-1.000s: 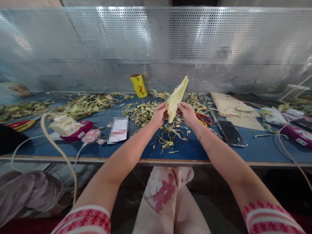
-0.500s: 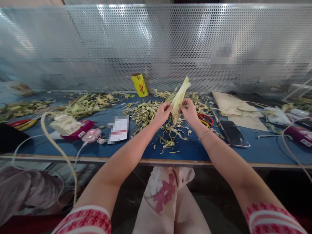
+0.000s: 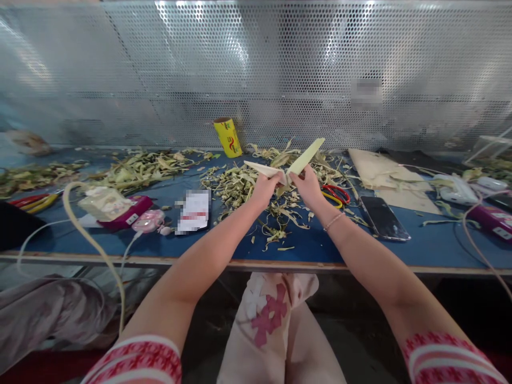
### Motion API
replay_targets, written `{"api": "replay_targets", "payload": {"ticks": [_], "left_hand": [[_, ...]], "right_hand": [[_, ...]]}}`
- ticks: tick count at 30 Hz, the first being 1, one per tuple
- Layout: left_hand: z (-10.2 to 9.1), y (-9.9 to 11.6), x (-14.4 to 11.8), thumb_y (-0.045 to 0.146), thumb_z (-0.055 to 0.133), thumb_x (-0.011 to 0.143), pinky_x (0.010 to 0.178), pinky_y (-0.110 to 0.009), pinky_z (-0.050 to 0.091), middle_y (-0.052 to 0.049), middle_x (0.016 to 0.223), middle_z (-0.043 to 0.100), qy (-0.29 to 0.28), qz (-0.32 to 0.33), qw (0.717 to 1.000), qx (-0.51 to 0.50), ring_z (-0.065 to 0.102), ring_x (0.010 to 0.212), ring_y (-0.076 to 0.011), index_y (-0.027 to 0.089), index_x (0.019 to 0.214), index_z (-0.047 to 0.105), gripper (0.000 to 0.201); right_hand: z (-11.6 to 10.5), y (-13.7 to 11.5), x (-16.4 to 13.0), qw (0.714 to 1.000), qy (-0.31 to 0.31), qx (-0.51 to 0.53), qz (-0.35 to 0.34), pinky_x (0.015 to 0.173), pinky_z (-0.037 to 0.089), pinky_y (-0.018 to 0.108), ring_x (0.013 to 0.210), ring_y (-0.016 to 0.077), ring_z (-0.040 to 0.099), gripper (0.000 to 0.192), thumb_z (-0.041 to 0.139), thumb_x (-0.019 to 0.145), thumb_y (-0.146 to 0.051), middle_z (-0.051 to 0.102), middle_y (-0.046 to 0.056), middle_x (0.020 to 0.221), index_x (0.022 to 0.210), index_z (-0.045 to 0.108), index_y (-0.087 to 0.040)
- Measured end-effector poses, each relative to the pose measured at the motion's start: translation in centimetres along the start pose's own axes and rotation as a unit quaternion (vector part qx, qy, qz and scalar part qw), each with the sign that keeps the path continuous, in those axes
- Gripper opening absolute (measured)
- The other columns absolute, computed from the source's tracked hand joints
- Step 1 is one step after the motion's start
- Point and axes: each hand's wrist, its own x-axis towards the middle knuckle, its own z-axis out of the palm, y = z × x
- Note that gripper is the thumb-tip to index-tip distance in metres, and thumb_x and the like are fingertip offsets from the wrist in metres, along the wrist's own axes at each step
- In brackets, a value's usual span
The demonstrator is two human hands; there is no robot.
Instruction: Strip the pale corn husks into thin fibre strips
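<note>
My left hand (image 3: 267, 186) and my right hand (image 3: 305, 185) pinch a pale corn husk (image 3: 306, 157) between them, above the middle of the table. It spreads in a V: one whitish flap points left past my left fingers, a longer yellow-green one rises to the right. Its lower end shows between my fingertips. Under and behind the hands lies a heap of dry husk scraps (image 3: 234, 186). Scissors with red and yellow handles (image 3: 338, 195) lie just right of my right hand, partly hidden by it.
A yellow cardboard tube (image 3: 228, 137) stands by the perforated metal panel (image 3: 264, 64). Phones (image 3: 384, 217), brown paper (image 3: 384, 168), a purple power strip (image 3: 130, 212) and cables lie around. More husk scraps (image 3: 148, 169) and red-yellow tools (image 3: 38, 202) are at left. A person's clothed leg (image 3: 44, 314) shows lower left.
The husk was one upright closed piece; now it is parted, with one flap out to the left and the other leaning right. Both hands stay nearly in place.
</note>
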Motion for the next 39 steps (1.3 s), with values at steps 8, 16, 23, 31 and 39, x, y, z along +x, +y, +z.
{"api": "replay_targets", "payload": {"ticks": [8,16,23,31,39], "left_hand": [[-0.4,0.4,0.5,0.017,0.059,0.081,0.073,-0.032,0.057,-0.005,0.081,0.067,0.075,-0.031,0.99,-0.115,0.065,0.074,-0.0156,0.015,0.089,0.057,0.008],[-0.4,1.1,0.5,0.021,0.057,0.086,0.078,-0.03,0.054,-0.004,0.079,0.066,0.101,-0.042,0.978,-0.176,0.066,0.075,-0.0137,0.016,0.091,0.054,0.007],[-0.5,1.4,1.0,0.028,0.06,0.084,0.072,-0.028,0.052,-0.003,0.076,0.066,0.135,0.019,0.976,-0.167,0.066,0.073,-0.0138,0.016,0.092,0.054,0.015],[-0.7,2.3,1.4,0.036,0.061,0.084,0.074,-0.026,0.052,-0.007,0.089,0.068,0.164,0.093,0.97,-0.151,0.066,0.084,-0.0155,0.016,0.106,0.057,0.03],[-1.7,2.4,0.2,0.038,0.066,0.076,0.092,-0.039,0.051,-0.012,0.104,0.068,-0.076,0.152,0.984,0.051,0.064,0.103,-0.025,0.015,0.1,0.062,0.034]], "right_hand": [[-0.6,-1.1,0.1,0.987,0.062,0.144,0.044,0.078,0.055,0.03,0.087,0.0144,0.062,0.028,0.066,0.067,-0.025,0.062,-0.001,0.092,0.089,0.049,-0.023],[-1.0,-2.3,0.2,0.978,0.086,0.19,0.03,0.077,0.055,0.028,0.085,0.0131,0.063,0.02,0.063,0.071,-0.019,0.062,-0.002,0.086,0.084,0.049,-0.023],[-1.1,-2.5,1.1,0.966,0.103,0.237,0.011,0.08,0.056,0.032,0.083,0.0128,0.063,0.019,0.064,0.071,-0.018,0.062,-0.002,0.085,0.082,0.049,-0.023],[-0.3,-2.6,1.3,0.967,0.086,0.239,-0.009,0.082,0.056,0.031,0.09,0.0136,0.063,0.014,0.062,0.075,-0.021,0.063,0.001,0.088,0.084,0.051,-0.023],[-0.2,-1.5,1.2,0.947,0.092,0.287,0.111,0.078,0.057,0.028,0.075,0.0102,0.064,0.026,0.066,0.069,-0.01,0.063,-0.003,0.081,0.082,0.046,-0.021]]}}
